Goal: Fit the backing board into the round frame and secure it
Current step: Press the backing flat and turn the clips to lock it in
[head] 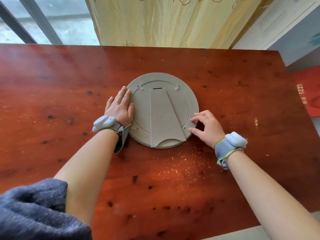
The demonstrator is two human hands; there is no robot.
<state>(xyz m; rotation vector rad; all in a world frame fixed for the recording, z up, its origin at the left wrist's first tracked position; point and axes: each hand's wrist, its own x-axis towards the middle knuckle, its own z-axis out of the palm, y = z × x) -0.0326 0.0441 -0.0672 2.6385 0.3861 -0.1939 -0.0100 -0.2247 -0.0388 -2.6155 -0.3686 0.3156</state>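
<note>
A round grey frame (193,99) lies face down on the red-brown wooden table (173,179). The round backing board (142,108) sits inside it, with its trapezoid stand flap (164,118) lying flat. Two small metal turn clips (140,87) show at the top; another sits at the lower right (186,128). My left hand (121,108) lies flat, fingers together, on the frame's left rim. My right hand (207,127) is at the lower right rim, thumb and forefinger pinched around the lower right clip.
A red box with pale lettering (310,94) lies past the table's right edge. A yellow curtain (164,21) and a window hang behind the far edge. Pale shavings are scattered on the table near me. A grey sleeve (34,210) fills the lower left.
</note>
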